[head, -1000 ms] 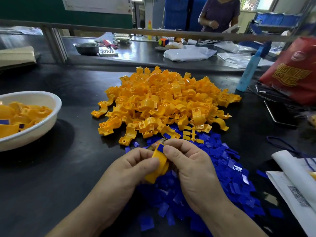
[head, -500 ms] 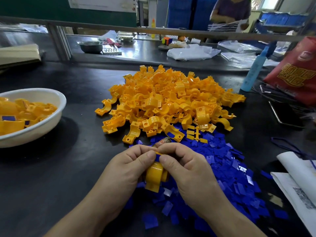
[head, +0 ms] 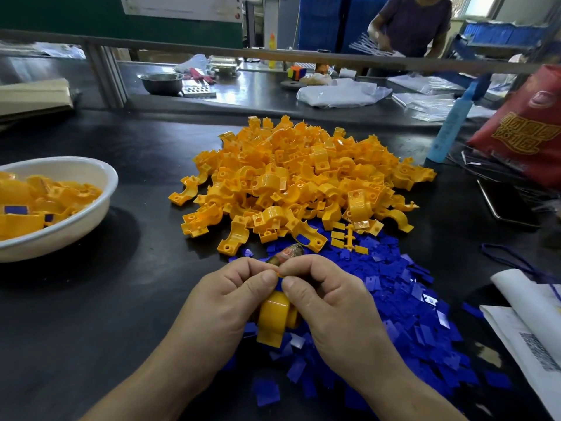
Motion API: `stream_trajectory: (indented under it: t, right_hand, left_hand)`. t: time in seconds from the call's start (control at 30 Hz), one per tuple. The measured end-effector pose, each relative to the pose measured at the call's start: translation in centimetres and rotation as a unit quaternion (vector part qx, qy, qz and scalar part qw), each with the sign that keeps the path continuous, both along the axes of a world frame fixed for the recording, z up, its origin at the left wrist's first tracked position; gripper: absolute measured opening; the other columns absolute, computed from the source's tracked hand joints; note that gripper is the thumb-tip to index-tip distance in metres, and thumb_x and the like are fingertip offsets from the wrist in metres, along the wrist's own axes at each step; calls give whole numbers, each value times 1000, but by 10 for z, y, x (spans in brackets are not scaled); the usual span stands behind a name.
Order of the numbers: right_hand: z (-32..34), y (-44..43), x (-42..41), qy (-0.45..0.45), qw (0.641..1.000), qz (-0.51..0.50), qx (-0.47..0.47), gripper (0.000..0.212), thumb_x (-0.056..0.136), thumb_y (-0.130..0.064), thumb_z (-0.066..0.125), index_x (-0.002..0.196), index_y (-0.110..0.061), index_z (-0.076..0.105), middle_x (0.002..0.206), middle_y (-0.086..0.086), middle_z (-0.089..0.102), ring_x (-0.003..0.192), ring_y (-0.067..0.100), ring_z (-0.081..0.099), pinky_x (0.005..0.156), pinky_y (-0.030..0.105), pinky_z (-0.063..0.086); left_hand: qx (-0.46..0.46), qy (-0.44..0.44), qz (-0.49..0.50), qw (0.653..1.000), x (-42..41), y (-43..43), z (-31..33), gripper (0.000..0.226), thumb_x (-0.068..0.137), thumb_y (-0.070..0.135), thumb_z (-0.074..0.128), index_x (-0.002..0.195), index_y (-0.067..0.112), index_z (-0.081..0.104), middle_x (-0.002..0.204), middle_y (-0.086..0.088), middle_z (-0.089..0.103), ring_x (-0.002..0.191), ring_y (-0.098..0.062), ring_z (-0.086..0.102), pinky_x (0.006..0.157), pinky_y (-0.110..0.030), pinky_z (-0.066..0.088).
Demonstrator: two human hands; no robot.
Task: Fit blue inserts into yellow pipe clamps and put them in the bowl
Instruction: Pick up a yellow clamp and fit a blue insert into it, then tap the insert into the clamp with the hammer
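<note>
The left hand [head: 224, 302] and the right hand [head: 331, 302] are held together low in the middle of the view. Their fingers are curled and their thumbs are set tip to tip. One yellow pipe clamp [head: 273, 317] is pinched at its upper end by both hands, and its arch hangs down between the palms. A sliver of a blue insert [head: 278, 283] is seen under the two thumb tips at the top of the clamp. How far it is seated cannot be told.

At the left edge a white bowl [head: 91, 174] is cut off by the frame, and yellow clamps with blue pieces are seen in it. The bowl is set well apart from the hands by a wide stretch of dark tabletop [head: 106, 314]. Beyond the hands a heap of loose clamps [head: 297, 183] is piled. Its near edge meets a spread of blue inserts [head: 403, 299] that runs under the hands and off to the right.

The right side is crowded by a blue bottle [head: 452, 126], a red bag [head: 525, 129], a dark flat device [head: 507, 205] and printed papers [head: 531, 329] at the corner.

The far side is closed off by a metal rail [head: 273, 57]. Behind it a second bench is seen with a steel bowl [head: 161, 82] and a white plastic bag [head: 340, 94], and a person [head: 416, 22] stands at the back.
</note>
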State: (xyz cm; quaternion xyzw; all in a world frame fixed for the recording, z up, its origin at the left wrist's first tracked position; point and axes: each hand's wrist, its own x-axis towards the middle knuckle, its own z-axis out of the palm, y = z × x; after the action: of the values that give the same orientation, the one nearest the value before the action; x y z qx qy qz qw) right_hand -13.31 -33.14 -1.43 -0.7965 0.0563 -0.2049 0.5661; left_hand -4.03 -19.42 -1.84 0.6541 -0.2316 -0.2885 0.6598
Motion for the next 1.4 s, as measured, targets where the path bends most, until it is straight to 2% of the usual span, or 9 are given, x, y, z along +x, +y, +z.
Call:
stream_trajectory:
  t: [0.27, 0.4, 0.57, 0.73, 0.87, 0.97, 1.1, 1.27, 1.4]
  right_hand:
    - [6, -13, -1, -22, 965, -128, -229, 14, 92, -36, 53, 105, -40, 54, 96, -22, 51, 93, -2, 51, 70, 11, 45]
    - [19, -32, -9, 90, 935, -158, -305, 32, 92, -46, 48, 120, -34, 54, 101, -20, 49, 97, 0, 48, 78, 19, 44]
    - [25, -29, -29, 176, 851, -153, -471, 38, 92, -53, 41, 124, -34, 51, 115, -13, 55, 106, 9, 50, 85, 27, 44]
    - [6, -27, -52, 259, 815, -145, -497, 43, 92, -53, 44, 130, -35, 38, 117, -11, 49, 107, 13, 46, 89, 28, 44]
    - [1, -26, -59, 281, 808, -145, -497, 42, 92, -52, 45, 130, -36, 36, 111, -12, 51, 103, 12, 50, 83, 29, 45]
    - [4, -24, -59, 280, 804, -141, -505, 25, 93, -47, 41, 114, -35, 46, 98, -13, 53, 93, 10, 53, 77, 29, 48]
    - [8, -21, -57, 277, 830, -141, -462, 14, 96, -40, 37, 100, -34, 49, 86, -12, 50, 76, 6, 52, 68, 27, 47]
    - [31, -2, -62, 231, 949, -116, -181, 13, 93, -40, 43, 86, -42, 54, 67, -3, 60, 58, 13, 58, 58, 36, 52]
    - [40, 25, -53, 220, 967, -9, -130, 13, 95, -37, 47, 94, -50, 48, 68, -3, 61, 49, 6, 58, 45, 19, 49]
  left_hand:
    - [59, -43, 128, 989, 20, 18, 21, 19, 78, 43, 64, 87, 31, 75, 84, -3, 73, 72, -15, 71, 55, -28, 57]
    - [204, -69, 174, 961, 51, 44, 24, 17, 90, 33, 65, 83, 23, 76, 88, -11, 70, 84, -28, 65, 73, -47, 55]
    - [336, -153, 168, 914, 49, 66, 4, 20, 91, 36, 64, 79, 24, 74, 81, 0, 70, 77, -17, 64, 67, -36, 51]
    - [359, -225, 185, 887, 47, 68, -1, 16, 94, 40, 58, 93, 30, 70, 94, 5, 67, 82, -11, 59, 72, -34, 51]
    - [418, -280, 198, 841, 41, 72, -7, 61, 85, 62, 58, 128, 19, 58, 115, 0, 59, 99, -16, 58, 83, -37, 52]
    - [487, -340, 184, 783, 24, 73, -15, 77, 68, 82, 54, 119, 25, 58, 110, 5, 56, 100, -14, 52, 84, -37, 51]
    - [464, -349, 241, 777, 14, 72, -24, 72, 70, 79, 59, 120, 28, 57, 111, 7, 55, 101, -13, 49, 87, -36, 46]
    - [434, -365, 271, 778, 16, 72, -29, 48, 78, 65, 62, 110, 29, 60, 104, 8, 53, 99, -15, 48, 87, -36, 42]
    - [434, -374, 265, 776, 17, 74, -31, 42, 83, 64, 57, 110, 31, 59, 104, 9, 55, 99, -14, 47, 87, -35, 41]
